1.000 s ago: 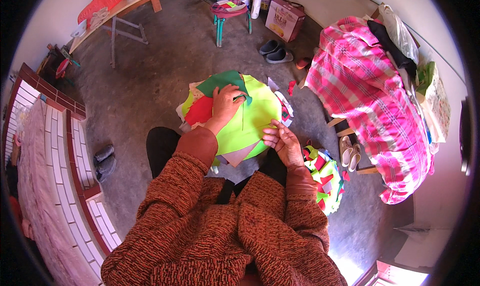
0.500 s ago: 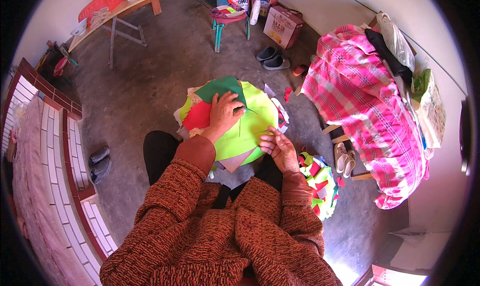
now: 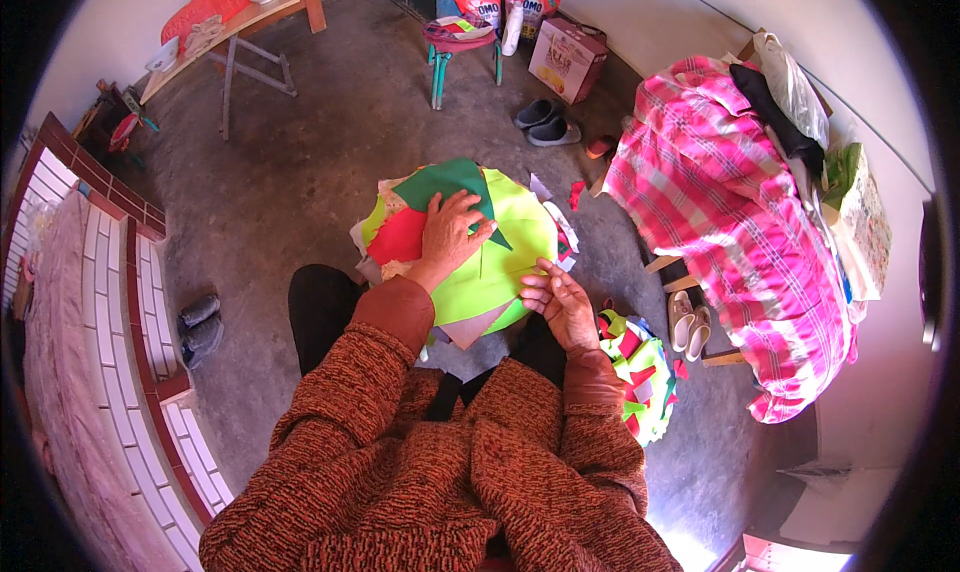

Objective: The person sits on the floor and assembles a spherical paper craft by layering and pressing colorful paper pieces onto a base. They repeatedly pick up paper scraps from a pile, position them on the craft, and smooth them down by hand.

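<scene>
Above my knees is a round, layered heap of cloth pieces. A large yellow-green piece (image 3: 520,204) covers much of its top, with a dark green piece (image 3: 440,180) overlapping it and a red piece (image 3: 397,234) at the left. My left hand (image 3: 452,236) rests on these, fingers spread over the dark green and yellow-green cloth. At the heap's right edge my right hand (image 3: 562,306) is raised, thumb and forefinger pinched together; anything between them is too small to make out. A greyish-brown corner (image 3: 470,329) pokes out at the near side.
A second bundle of colourful scraps (image 3: 640,377) sits on the floor by my right knee. Pink checked cloth (image 3: 715,232) covers furniture at the right, with pale shoes (image 3: 688,327) beside it. Dark slippers (image 3: 547,122), a green-legged stool (image 3: 460,42) and a carton (image 3: 568,57) stand farther off.
The dark green piece's point now lies spread out toward the lower right, where it was narrow before. My left hand's fingers have shifted slightly on the cloth; my right hand keeps its pinch.
</scene>
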Available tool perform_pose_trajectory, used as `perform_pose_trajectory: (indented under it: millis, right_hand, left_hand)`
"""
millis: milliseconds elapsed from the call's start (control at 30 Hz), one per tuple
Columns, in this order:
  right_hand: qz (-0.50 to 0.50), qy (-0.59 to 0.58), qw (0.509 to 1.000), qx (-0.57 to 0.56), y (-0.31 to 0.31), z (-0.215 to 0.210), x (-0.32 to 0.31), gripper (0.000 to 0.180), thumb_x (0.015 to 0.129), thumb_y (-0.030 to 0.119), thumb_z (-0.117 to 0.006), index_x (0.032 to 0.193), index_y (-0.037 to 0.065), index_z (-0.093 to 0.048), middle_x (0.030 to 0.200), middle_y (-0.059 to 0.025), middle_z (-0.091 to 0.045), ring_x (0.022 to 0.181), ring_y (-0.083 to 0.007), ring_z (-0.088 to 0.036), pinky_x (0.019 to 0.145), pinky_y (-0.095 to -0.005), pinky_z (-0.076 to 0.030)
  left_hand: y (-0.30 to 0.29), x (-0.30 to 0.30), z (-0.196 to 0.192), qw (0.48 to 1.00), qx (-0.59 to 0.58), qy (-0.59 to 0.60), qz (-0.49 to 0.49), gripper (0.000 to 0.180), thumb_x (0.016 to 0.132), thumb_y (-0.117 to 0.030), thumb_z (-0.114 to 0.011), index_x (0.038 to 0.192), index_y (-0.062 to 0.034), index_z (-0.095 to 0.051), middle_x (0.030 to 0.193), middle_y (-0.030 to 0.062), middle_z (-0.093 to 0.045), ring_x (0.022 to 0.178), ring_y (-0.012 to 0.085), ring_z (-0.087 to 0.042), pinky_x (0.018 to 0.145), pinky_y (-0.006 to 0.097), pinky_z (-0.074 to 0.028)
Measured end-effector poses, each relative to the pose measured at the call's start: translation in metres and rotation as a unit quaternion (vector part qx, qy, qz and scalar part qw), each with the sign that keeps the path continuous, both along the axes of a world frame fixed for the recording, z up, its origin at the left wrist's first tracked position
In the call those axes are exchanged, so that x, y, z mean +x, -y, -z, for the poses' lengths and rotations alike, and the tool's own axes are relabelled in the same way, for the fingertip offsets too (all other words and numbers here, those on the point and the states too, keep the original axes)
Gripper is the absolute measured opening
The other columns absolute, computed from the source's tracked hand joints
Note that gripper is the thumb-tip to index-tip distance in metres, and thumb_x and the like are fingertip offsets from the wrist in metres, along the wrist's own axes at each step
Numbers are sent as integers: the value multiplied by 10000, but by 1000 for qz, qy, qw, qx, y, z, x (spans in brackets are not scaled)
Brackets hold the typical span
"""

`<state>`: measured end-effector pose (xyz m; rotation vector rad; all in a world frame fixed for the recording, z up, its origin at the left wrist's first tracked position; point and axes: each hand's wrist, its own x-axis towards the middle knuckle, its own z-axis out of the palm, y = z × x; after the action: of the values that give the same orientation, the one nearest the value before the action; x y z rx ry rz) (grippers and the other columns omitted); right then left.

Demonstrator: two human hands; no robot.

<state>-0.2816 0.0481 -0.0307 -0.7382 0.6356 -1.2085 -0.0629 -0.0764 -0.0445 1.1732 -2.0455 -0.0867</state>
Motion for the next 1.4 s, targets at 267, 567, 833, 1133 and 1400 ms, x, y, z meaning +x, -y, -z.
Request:
perform_pose_trajectory:
  millis: [267, 567, 833, 1133, 1400]
  right_hand:
    - [5, -3, 1000, 4, 0, -2, 0, 476, 967, 258, -503, 1341, -17, -399, 1125, -167, -615, 947, -230, -635, 852, -348, -504]
    - [10, -11, 1000, 11, -1, -1, 0, 480, 961, 262, -513, 1335, -19, -406, 1114, -168, -622, 932, -228, -639, 842, -347, -509]
    - [2, -11, 1000, 7, -1, -3, 0, 470, 975, 246, -490, 1344, -27, -390, 1130, -168, -612, 948, -229, -635, 859, -340, -498]
    - [9, -15, 1000, 7, -2, -2, -1, 473, 969, 249, -501, 1340, -24, -399, 1122, -167, -615, 942, -225, -636, 849, -340, -504]
    - [13, -17, 1000, 8, -2, -4, 1, 487, 954, 262, -528, 1330, -25, -411, 1109, -163, -621, 931, -219, -637, 846, -339, -505]
  left_hand:
    - [-2, 0, -3, 1000, 6, -14, 7, 205, 794, -317, -673, 747, -119, -684, 1122, 73, -629, 1155, 262, -514, 985, 533, -303]
    - [-2, 1, -1, 1000, 18, -17, 9, 172, 788, -281, -673, 801, -111, -686, 1139, 70, -622, 1167, 264, -512, 1010, 528, -285]
    - [-5, 1, -7, 999, 36, -10, 11, 156, 795, -251, -679, 808, -96, -685, 1164, 71, -613, 1188, 268, -502, 1028, 521, -281]
    - [-5, 1, -7, 999, 28, -13, 16, 162, 794, -237, -682, 807, -75, -670, 1161, 77, -613, 1183, 271, -505, 1025, 518, -290]
    - [-3, 1, -2, 999, 25, -15, 12, 151, 787, -249, -680, 814, -101, -677, 1148, 72, -618, 1177, 257, -507, 1024, 513, -283]
